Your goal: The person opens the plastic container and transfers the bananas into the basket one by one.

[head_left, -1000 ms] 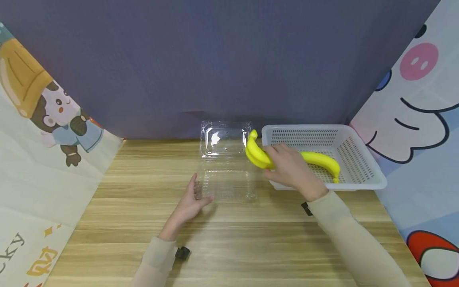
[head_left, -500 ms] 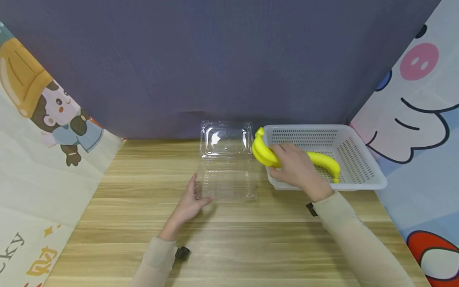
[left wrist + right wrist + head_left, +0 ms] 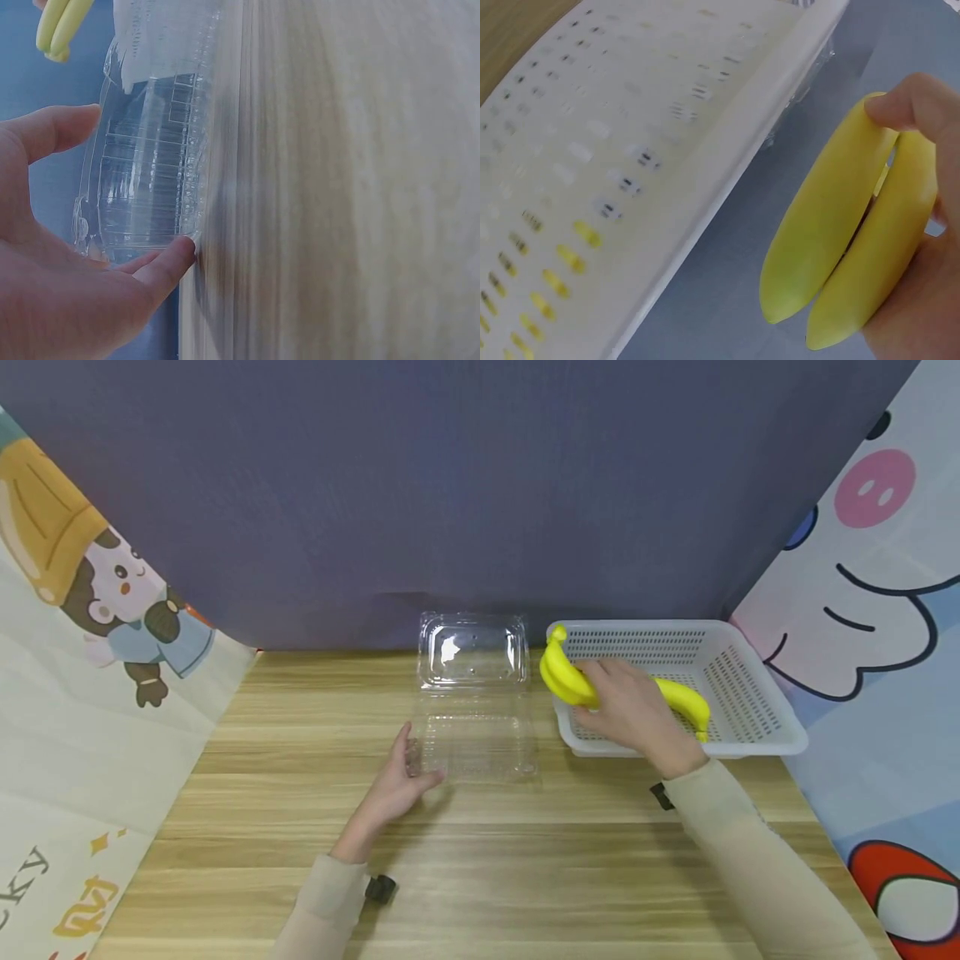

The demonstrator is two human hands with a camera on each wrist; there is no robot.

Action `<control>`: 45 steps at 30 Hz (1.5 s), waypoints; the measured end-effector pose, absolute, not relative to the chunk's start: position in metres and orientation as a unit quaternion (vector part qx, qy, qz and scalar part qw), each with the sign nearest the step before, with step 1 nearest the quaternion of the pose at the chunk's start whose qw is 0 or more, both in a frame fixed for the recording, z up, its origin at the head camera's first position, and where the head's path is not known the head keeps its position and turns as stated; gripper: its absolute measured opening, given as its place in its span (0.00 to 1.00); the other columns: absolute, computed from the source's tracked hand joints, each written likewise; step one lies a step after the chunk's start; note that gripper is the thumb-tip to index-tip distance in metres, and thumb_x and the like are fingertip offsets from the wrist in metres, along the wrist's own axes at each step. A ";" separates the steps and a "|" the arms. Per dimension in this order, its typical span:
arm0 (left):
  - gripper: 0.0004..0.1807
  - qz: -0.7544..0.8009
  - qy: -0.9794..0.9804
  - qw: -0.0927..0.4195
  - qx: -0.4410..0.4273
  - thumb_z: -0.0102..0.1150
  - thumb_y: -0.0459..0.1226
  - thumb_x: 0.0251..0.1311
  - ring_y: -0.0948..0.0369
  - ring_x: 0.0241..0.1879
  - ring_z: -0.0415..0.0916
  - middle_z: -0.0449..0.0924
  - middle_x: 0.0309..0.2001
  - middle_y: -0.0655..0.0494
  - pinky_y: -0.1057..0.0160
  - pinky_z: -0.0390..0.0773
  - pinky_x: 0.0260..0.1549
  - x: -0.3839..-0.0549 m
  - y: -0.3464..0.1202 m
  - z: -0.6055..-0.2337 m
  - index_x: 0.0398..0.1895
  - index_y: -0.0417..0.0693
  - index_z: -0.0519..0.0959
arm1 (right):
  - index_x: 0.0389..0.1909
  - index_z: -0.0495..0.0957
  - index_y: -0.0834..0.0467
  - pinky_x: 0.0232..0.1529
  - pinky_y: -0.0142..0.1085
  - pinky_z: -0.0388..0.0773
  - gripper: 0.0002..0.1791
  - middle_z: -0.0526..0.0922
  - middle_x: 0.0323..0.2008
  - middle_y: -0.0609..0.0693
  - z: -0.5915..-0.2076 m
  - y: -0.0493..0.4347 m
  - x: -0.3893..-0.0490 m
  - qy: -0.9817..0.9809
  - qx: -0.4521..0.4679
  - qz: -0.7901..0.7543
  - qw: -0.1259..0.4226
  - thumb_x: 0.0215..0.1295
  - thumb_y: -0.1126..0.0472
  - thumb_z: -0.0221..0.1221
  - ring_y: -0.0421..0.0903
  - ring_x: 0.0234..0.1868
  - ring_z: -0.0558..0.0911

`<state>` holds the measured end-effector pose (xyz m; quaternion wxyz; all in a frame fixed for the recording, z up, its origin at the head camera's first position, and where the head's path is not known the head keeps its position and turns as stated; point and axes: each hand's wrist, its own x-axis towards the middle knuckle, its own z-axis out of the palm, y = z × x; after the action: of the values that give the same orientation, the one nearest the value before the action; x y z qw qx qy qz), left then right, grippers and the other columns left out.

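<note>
My right hand (image 3: 632, 703) holds a bunch of yellow bananas (image 3: 564, 677) over the left end of the white basket (image 3: 600, 747). Two bananas of the bunch (image 3: 847, 225) hang side by side from the grip in the right wrist view. Another banana (image 3: 684, 700) lies inside the basket, partly hidden behind the hand. A clear plastic clamshell box (image 3: 476, 743) stands on the table with its lid (image 3: 472, 652) raised at the back. At its front left corner rests my left hand (image 3: 393, 785), thumb (image 3: 71, 127) and a fingertip (image 3: 178, 251) spread straight against it.
The basket stands right of the clamshell box, with a narrow gap between them. Behind both rises a dark blue-grey panel (image 3: 480, 493). Cartoon-printed sheets (image 3: 112, 693) flank the wooden table (image 3: 525, 877) on either side.
My right hand has carried the banana bunch rightward, from beside the clamshell's lid to over the basket's left end. The left hand and the box have stayed in place.
</note>
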<state>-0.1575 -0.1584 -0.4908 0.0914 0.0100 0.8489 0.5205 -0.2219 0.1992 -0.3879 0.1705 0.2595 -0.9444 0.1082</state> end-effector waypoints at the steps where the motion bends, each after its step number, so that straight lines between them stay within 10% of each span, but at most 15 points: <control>1: 0.58 0.519 0.850 0.091 0.009 0.67 0.45 0.54 0.38 0.66 0.56 0.48 0.72 0.37 0.38 0.60 0.61 -0.158 -0.158 -0.491 0.76 0.58 0.33 | 0.53 0.73 0.55 0.35 0.41 0.71 0.30 0.76 0.36 0.48 -0.389 0.201 -0.222 -0.945 0.257 0.109 0.169 0.47 0.51 0.66 0.48 0.38 0.73; 45: 0.57 0.516 0.852 0.089 0.011 0.66 0.45 0.54 0.37 0.67 0.55 0.46 0.72 0.37 0.35 0.59 0.61 -0.158 -0.160 -0.493 0.76 0.60 0.33 | 0.59 0.67 0.58 0.33 0.40 0.71 0.36 0.75 0.35 0.51 -0.420 0.256 -0.248 -0.979 0.156 0.129 -0.030 0.49 0.53 0.67 0.49 0.34 0.72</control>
<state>-0.1580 -0.1596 -0.4934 0.0894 0.0112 0.8519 0.5159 -0.2482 0.2556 -0.4201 -0.0302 0.1563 -0.9788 0.1287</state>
